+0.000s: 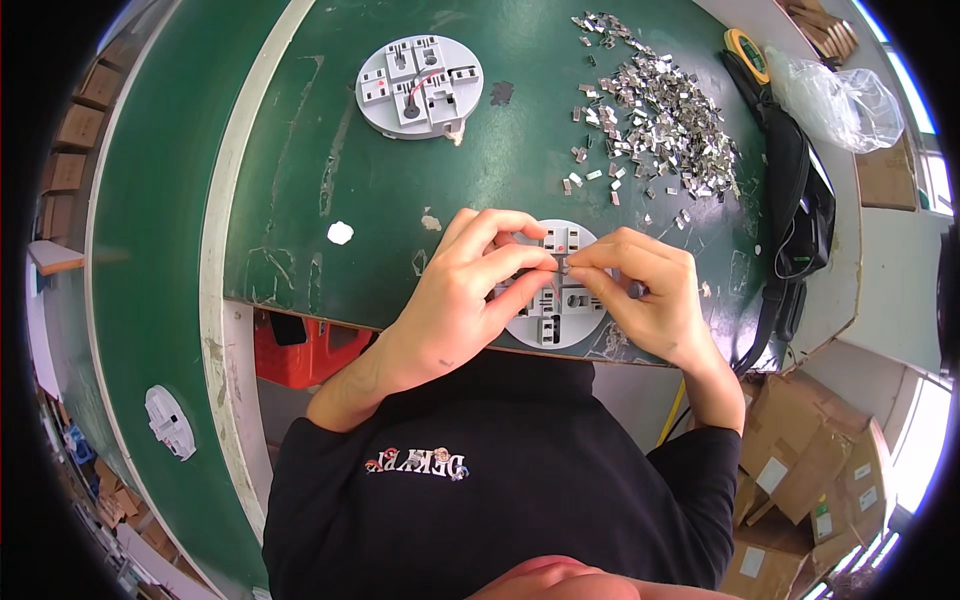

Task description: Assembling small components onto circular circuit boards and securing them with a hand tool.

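Observation:
A round light-grey plastic base (pixel 545 334) with raised blocks and slots lies at the bench's near edge, partly covered by my hands. My left hand (pixel 470 285) pinches with thumb and forefinger over the middle of the base. My right hand (pixel 645 290) pinches at the same spot, its fingertips almost touching the left ones. What small piece lies between the fingertips is too hidden to name. A dark rounded end (pixel 636 290) of some object shows in the curl of my right hand's fingers.
A second round base (pixel 420 87) with a red wire sits far left. Small shiny metal pieces (pixel 665 120) form a heap far right. Beyond them lie a black bag (pixel 795 190), a yellow device (pixel 747 55) and clear plastic (pixel 835 100). Another grey part (pixel 170 422) rests on the green strip.

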A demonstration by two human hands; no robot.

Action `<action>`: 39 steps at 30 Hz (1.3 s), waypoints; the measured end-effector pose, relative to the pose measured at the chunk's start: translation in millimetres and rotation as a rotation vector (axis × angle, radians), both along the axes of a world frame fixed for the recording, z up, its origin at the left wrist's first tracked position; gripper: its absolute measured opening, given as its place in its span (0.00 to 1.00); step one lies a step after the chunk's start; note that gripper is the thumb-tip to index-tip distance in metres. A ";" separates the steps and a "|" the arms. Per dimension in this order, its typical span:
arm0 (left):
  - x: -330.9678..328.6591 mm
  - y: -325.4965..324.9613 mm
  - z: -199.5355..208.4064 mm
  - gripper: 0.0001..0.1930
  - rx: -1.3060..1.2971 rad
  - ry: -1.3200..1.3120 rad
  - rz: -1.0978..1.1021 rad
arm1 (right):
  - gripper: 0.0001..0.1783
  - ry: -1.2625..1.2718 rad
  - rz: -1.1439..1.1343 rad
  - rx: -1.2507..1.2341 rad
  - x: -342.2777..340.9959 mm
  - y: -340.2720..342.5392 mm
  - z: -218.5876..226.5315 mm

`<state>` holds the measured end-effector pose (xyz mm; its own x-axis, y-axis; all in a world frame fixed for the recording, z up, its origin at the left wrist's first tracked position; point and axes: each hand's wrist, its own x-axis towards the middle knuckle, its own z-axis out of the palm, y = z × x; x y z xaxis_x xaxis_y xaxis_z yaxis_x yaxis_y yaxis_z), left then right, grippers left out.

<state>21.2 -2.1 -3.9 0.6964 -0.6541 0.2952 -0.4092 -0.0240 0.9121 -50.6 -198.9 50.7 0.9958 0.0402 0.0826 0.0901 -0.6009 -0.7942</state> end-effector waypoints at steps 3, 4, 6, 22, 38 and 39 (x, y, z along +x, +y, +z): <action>-2.1 0.7 -1.1 0.09 -0.005 -0.057 0.031 | 0.09 -0.044 0.007 -0.026 -1.3 2.8 -5.3; -2.7 0.9 -1.3 0.10 -0.007 -0.086 0.046 | 0.09 -0.067 0.011 -0.038 -1.8 3.6 -7.6; -3.1 1.3 -1.6 0.10 -0.009 -0.114 0.065 | 0.10 -0.088 0.017 -0.051 -1.8 4.5 -11.4; -1.3 1.6 -3.1 0.12 0.000 -0.173 0.072 | 0.10 -0.257 0.194 -0.443 1.5 12.7 -13.5; -6.3 7.3 -4.2 0.52 0.235 -0.276 -0.125 | 0.22 -0.131 0.040 0.945 30.6 14.9 5.2; -6.3 6.3 -7.0 0.55 0.233 -0.280 -0.128 | 0.23 -0.114 0.051 1.017 32.8 18.9 4.1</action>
<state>14.9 4.2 -10.9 0.5188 -0.8024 0.2950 -0.6544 -0.1507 0.7410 -17.8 -180.0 54.8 0.9789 -0.0601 0.1954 0.2039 0.3587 -0.9109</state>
